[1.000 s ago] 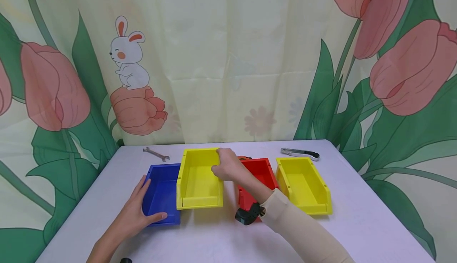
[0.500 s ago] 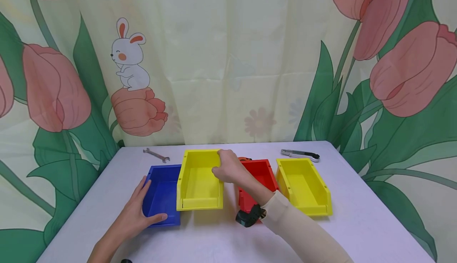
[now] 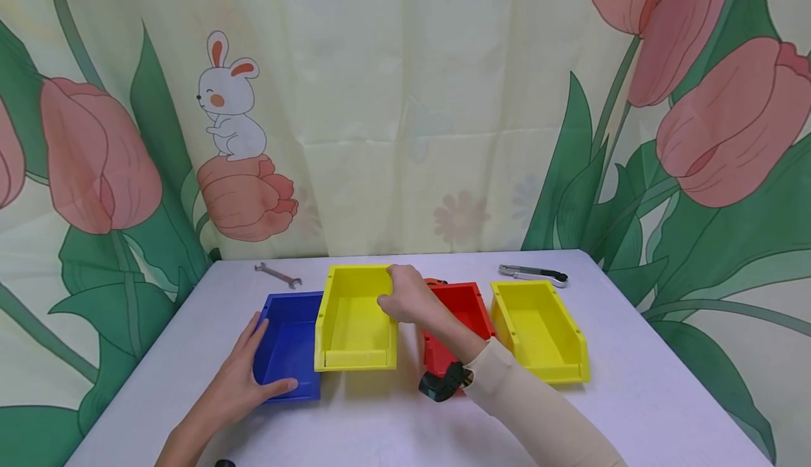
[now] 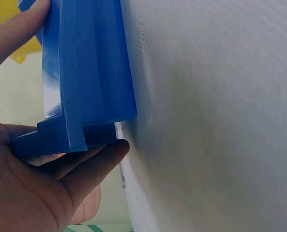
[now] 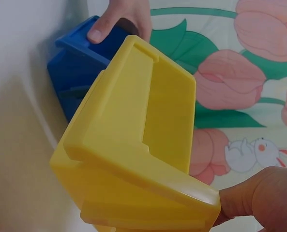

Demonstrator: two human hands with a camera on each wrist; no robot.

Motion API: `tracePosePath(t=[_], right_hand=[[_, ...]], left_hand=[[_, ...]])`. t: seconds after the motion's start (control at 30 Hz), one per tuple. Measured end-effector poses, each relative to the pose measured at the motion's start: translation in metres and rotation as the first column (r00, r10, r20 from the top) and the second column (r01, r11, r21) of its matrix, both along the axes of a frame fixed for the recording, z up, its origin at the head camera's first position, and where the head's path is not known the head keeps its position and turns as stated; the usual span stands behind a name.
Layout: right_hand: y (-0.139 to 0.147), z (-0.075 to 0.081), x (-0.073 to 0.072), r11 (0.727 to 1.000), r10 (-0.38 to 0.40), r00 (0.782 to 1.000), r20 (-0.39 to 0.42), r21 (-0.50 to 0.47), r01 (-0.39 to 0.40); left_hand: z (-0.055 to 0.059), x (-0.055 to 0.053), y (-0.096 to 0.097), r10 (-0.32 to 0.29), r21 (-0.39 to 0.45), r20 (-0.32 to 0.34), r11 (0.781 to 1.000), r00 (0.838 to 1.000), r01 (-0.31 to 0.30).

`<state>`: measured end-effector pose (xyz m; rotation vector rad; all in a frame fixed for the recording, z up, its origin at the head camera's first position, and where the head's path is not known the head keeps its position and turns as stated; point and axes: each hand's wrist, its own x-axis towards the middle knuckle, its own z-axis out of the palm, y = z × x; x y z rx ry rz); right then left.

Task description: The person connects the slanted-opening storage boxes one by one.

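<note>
In the head view, my left hand [image 3: 239,375] grips the blue storage bin [image 3: 288,354], its fingers along the left wall and its thumb over the front edge. The left wrist view shows fingers under the rim of that blue bin [image 4: 97,72], which sits on the white table. My right hand [image 3: 407,298] holds a yellow bin [image 3: 351,333] by its right wall, thumb inside. That yellow bin is raised above the table, right beside the blue one and overlapping its right edge in the head view. In the right wrist view the yellow bin [image 5: 119,111] appears tilted, its front lip close to the camera.
A red bin [image 3: 465,305], partly hidden by my right forearm, and a second yellow bin [image 3: 538,329] stand to the right. Behind the red bin an orange and black item [image 3: 436,281] peeks out. A wrench [image 3: 279,275] lies back left, a silver and black tool [image 3: 533,272] back right.
</note>
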<state>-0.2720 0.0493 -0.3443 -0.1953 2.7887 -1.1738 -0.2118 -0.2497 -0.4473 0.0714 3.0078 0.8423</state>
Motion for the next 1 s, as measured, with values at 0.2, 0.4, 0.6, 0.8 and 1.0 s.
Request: tracePosePath(t=[0.2,0.4,0.6,0.8,1.0], right_hand=[[0.0005,-0.0011,-0.0003,1.0,0.003,1.0,-0.004,0.002,-0.003],[0.0027,-0.0012,0.0005,1.0,0.008,1.0,-0.009,-0.002,-0.008],[0.0038,-0.0024,-0.0011,1.0,0.023,1.0,-0.009,-0.003,-0.023],[0.0047,-0.0038,-0.003,0.999,0.027,1.0,0.001,-0.023,-0.027],[0.0051,-0.0056,-0.004,0.999,0.038,0.999,0.002,-0.012,-0.038]], left_hand=[[0.0003,0.0001,0.0006,0.004,0.001,0.005,1.0,1.0,-0.004],[0.001,0.0005,0.0009,0.001,0.008,0.002,1.0,1.0,-0.001],[0.0012,0.0004,0.0007,0.001,0.003,-0.004,1.0,1.0,-0.001],[0.0007,0.0004,0.0006,0.0,0.003,-0.007,1.0,1.0,0.0],[-0.0003,0.0005,0.0008,0.003,0.002,-0.006,1.0,1.0,-0.003]])
